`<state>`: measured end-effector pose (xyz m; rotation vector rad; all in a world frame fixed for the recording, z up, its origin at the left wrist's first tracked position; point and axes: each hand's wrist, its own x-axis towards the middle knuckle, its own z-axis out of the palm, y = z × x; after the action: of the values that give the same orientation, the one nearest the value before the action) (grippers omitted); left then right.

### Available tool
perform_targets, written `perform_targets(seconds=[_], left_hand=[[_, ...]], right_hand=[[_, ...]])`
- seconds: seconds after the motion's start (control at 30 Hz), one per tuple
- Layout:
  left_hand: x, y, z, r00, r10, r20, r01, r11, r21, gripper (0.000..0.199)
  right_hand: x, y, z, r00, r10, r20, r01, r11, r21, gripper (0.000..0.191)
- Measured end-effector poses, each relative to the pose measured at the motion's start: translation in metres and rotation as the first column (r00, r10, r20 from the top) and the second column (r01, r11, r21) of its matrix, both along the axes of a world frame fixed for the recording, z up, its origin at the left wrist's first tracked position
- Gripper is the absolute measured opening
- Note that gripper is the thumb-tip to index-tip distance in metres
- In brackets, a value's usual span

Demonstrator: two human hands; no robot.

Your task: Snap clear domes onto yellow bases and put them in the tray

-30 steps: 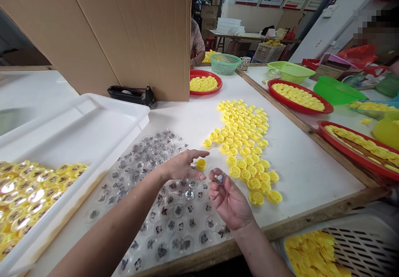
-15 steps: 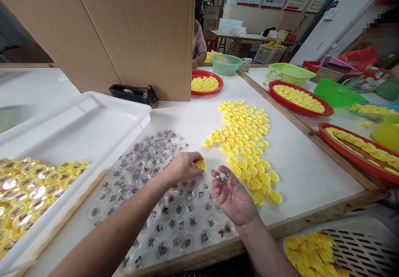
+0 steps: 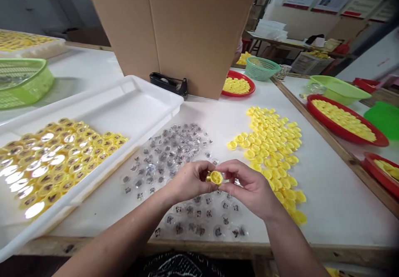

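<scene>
**One yellow plastic cap [image 3: 214, 177] pinched between both hands**

On your far left sits a white plastic tray [image 3: 137, 102], then clear plastic blisters [image 3: 168, 156] spread across the desk [image 3: 336, 202]. Your left hand [image 3: 188, 181] and right hand [image 3: 249, 189] press their fingers [image 3: 232, 168] onto the cap above the blisters. It looks light, stiff and slippery, so hold its rim. Rightward, loose yellow caps [image 3: 271, 152] crowd the way; bare desk lies beyond.

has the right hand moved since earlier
Yes: the right hand moved left, away from the heap of yellow caps, and meets the left hand around one cap.
</scene>
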<state>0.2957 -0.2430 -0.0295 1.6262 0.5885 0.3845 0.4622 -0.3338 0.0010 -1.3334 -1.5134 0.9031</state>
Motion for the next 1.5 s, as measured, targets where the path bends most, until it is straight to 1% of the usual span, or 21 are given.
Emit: perform_targets(seconds=[0.07,0.13,0.23,0.33,0.43,0.53,0.6,0.67,0.77,0.83,0.9,0.97,1.1,1.2,1.3,1.37,1.5], left_hand=[[-0.004,0.0,-0.002,0.999,0.011,0.042,-0.008,0.997,-0.072,0.019],[-0.008,0.001,-0.003,0.996,0.02,0.087,-0.009,0.992,-0.127,0.021],[-0.013,0.002,-0.003,0.991,0.02,0.135,0.003,0.987,-0.162,0.02],[-0.015,0.003,-0.002,0.983,0.03,0.183,0.006,0.982,-0.188,0.023],[-0.014,0.003,-0.003,0.971,0.095,0.219,-0.043,0.972,-0.232,0.037],[-0.013,0.003,-0.005,0.966,0.152,0.21,-0.093,0.959,-0.267,0.045],[-0.012,0.002,-0.006,0.966,0.162,0.202,-0.102,0.955,-0.278,0.045],[-0.011,0.002,-0.007,0.97,0.161,0.18,-0.108,0.956,-0.272,0.044],[-0.012,0.0,-0.006,0.976,0.177,0.129,-0.138,0.954,-0.266,0.043],[-0.012,-0.001,-0.005,0.98,0.175,0.099,-0.137,0.943,-0.304,0.04],[-0.013,-0.002,-0.004,0.985,0.155,0.076,-0.123,0.938,-0.324,0.035],[-0.013,-0.002,-0.004,0.988,0.133,0.081,-0.103,0.947,-0.303,0.03],[-0.012,-0.002,-0.007,0.985,0.081,0.153,-0.038,0.964,-0.264,0.019],[-0.011,-0.001,-0.009,0.984,0.07,0.162,-0.024,0.962,-0.273,0.022],[-0.011,-0.001,-0.008,0.987,0.082,0.136,-0.042,0.962,-0.27,0.025],[-0.012,-0.002,-0.006,0.99,0.092,0.106,-0.067,0.973,-0.221,0.025],[-0.013,-0.005,-0.002,0.99,0.133,0.04,-0.13,0.989,-0.063,0.023]], right_hand=[[-0.003,0.002,0.008,0.981,0.044,0.187,-0.054,0.997,0.049,0.032],[-0.006,0.004,0.015,0.944,0.067,0.324,-0.096,0.992,0.077,0.034],[-0.01,0.01,0.022,0.87,0.101,0.483,-0.17,0.98,0.101,0.033],[-0.012,0.016,0.027,0.788,0.168,0.592,-0.257,0.964,0.068,0.035],[-0.012,0.021,0.029,0.756,0.238,0.61,-0.313,0.95,0.018,0.038],[-0.011,0.023,0.029,0.771,0.263,0.58,-0.311,0.95,-0.017,0.034],[-0.011,0.022,0.026,0.805,0.237,0.544,-0.278,0.96,-0.006,0.028],[-0.011,0.021,0.021,0.838,0.175,0.517,-0.207,0.978,0.004,0.023],[-0.012,0.018,0.014,0.867,0.077,0.493,-0.088,0.996,0.0,0.029],[-0.012,0.017,0.011,0.873,0.046,0.486,-0.06,0.998,0.013,0.029],[-0.011,0.016,0.011,0.868,0.041,0.495,-0.065,0.997,0.032,0.022],[-0.01,0.015,0.011,0.861,0.038,0.507,-0.065,0.997,0.035,0.02],[-0.01,0.015,0.013,0.856,0.051,0.515,-0.057,0.998,-0.004,0.024],[-0.012,0.014,0.014,0.842,0.01,0.539,-0.018,1.0,0.009,0.026],[-0.015,0.012,0.015,0.809,-0.027,0.587,0.01,0.999,0.033,0.028],[-0.017,0.011,0.015,0.783,-0.041,0.621,0.012,0.999,0.051,0.029],[-0.019,0.01,0.015,0.754,-0.049,0.655,0.005,0.998,0.069,0.027]])
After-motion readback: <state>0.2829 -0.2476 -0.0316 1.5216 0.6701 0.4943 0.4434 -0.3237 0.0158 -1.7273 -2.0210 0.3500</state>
